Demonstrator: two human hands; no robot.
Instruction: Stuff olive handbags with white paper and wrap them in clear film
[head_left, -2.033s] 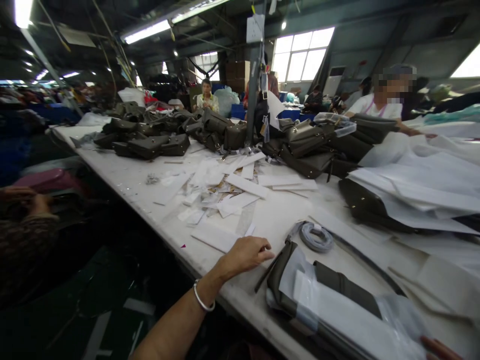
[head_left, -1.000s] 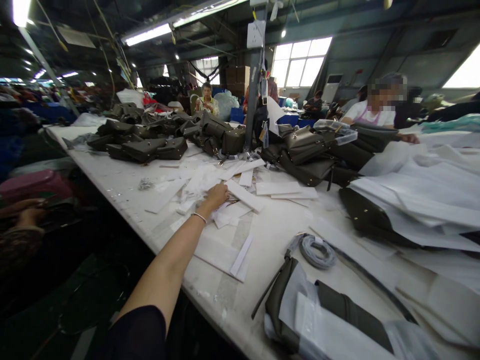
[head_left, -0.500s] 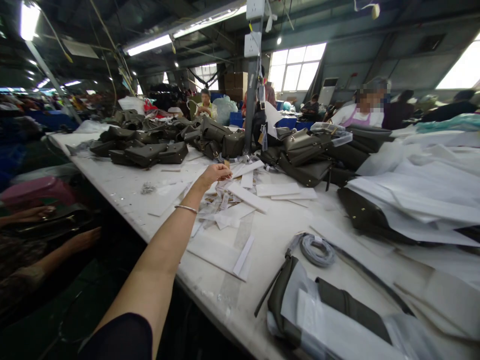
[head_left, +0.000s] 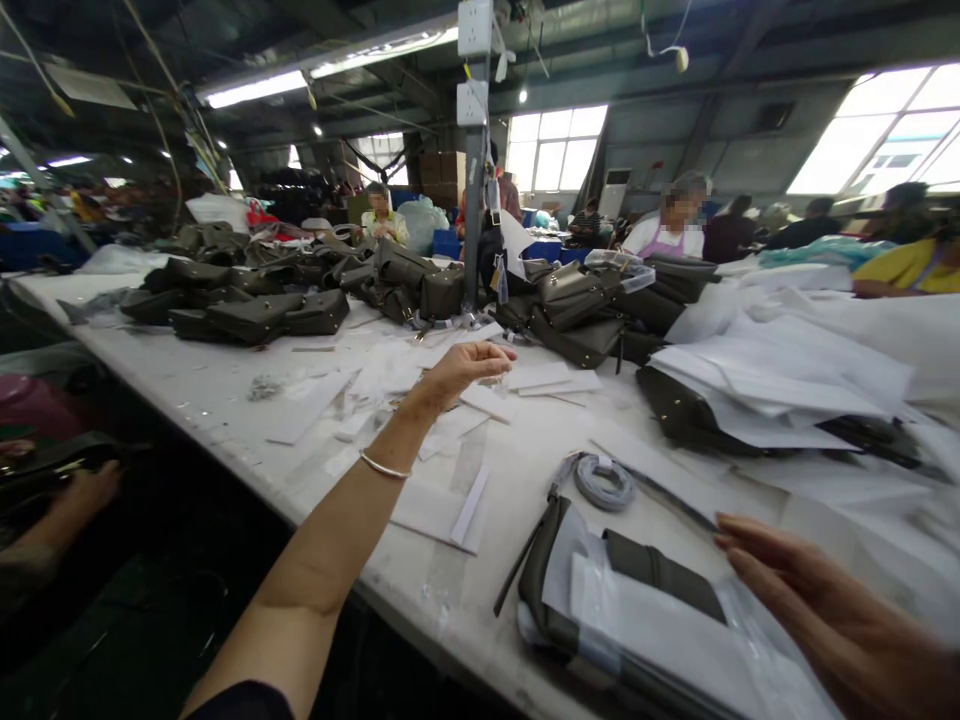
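My left hand [head_left: 466, 364] is raised above the scattered white paper strips [head_left: 390, 378] in the middle of the long white table [head_left: 225, 385]. Its fingers are curled in a pinch, and what they hold is too small to make out. A thin bangle circles that wrist. My right hand [head_left: 829, 610] is at the lower right with fingers stretched out, hovering over a dark olive bag [head_left: 649, 565] that lies partly in clear plastic with white paper at the table's near edge. A coil of grey cord [head_left: 604, 482] lies just behind the bag.
Piles of dark olive bags [head_left: 255, 312] fill the table's far side around a metal pole [head_left: 474, 220]. Stacked white sheets [head_left: 780, 370] cover the right. Another person's hand [head_left: 75, 492] works at the left, below the table edge. Other people sit at the back.
My left hand lifted off the paper strips and drew back toward the right, fingers pinched. My right hand has come into view at the lower right. The view shifted rightward.
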